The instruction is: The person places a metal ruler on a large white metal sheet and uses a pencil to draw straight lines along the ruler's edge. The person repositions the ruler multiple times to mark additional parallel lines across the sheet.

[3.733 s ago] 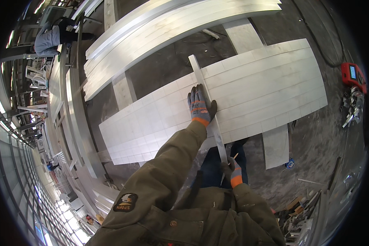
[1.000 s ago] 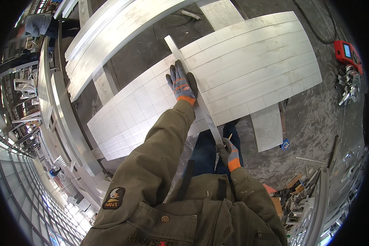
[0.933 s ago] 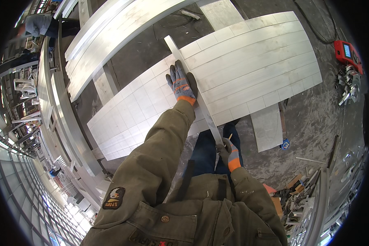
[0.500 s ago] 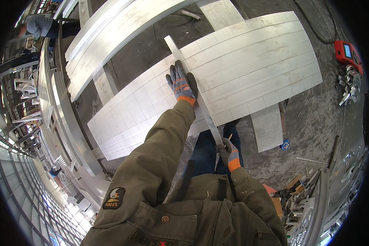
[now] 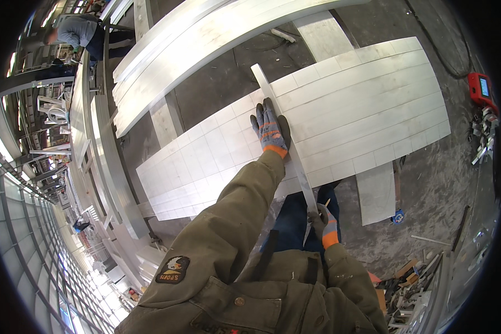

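A long, flat metal bar (image 5: 296,157) lies across a row of pale metal profiles (image 5: 367,106) set side by side, scored with thin cross lines. My left hand (image 5: 271,131), in a grey and orange glove with dark fingertips, rests flat on the profiles. Its fingers stretch out left of the bar and its thumb lies over the bar. At the bar's near end, past the profiles' edge, my right hand (image 5: 323,224) is closed around it. A thin pencil-like stick (image 5: 328,202) pokes up from that hand; its lower part is hidden.
Long metal profiles (image 5: 189,58) lie beyond on cross supports. A flat support (image 5: 376,195) juts out below the panel, near a blue tape measure (image 5: 397,216). A red device with a screen (image 5: 482,89) and metal offcuts (image 5: 485,133) are at right. Another person (image 5: 82,33) works at upper left.
The whole view has shifted, so the scene sits farther right and lower. Both hands keep their places on the bar, which shows no clear movement over the profiles.
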A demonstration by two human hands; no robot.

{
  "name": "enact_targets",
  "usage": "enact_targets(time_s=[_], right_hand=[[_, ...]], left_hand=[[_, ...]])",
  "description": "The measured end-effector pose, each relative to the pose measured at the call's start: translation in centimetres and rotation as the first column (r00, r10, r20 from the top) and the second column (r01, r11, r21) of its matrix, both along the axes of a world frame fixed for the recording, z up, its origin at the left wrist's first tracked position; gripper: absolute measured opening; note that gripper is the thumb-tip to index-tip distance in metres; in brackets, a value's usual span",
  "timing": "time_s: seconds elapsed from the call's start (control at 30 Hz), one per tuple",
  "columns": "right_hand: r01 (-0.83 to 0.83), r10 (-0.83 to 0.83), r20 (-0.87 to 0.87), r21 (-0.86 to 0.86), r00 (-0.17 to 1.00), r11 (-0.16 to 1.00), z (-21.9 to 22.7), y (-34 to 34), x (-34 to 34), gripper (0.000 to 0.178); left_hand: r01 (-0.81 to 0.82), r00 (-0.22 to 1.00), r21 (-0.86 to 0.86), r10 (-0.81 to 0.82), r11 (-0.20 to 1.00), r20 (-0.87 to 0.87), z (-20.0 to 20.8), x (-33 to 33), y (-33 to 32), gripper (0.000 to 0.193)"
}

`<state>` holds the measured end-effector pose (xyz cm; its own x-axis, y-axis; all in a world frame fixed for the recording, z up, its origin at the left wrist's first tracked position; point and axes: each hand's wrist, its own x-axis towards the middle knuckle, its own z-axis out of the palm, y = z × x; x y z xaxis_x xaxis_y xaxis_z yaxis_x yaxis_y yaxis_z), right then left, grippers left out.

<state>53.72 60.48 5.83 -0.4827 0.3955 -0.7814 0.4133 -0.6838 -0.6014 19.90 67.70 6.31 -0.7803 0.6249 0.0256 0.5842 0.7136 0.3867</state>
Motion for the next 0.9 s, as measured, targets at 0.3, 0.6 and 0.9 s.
enact_targets(time_s=[0.3, 0.6, 0.9], right_hand=[[-0.033, 0.035, -0.042, 0.040, 0.999, 0.999, 0.40, 0.25, 0.12, 0.030], [-0.032, 0.032, 0.001, 0.058, 0.999, 0.998, 0.53, 0.17, -0.34, 0.035], [-0.045, 0.046, -0.010, 0.075, 0.999, 0.996, 0.59, 0.14, -0.20, 0.036]], left_hand=[[0.021, 0.998, 0.015, -0.020, 1.000, -0.051, -0.47, -0.05, -0.20, 0.068], [0.012, 0.997, 0.026, -0.010, 1.000, -0.070, -0.65, -0.08, -0.21, 0.067], [0.009, 0.999, -0.005, -0.009, 1.000, -0.047, -0.24, 0.00, -0.10, 0.066]])
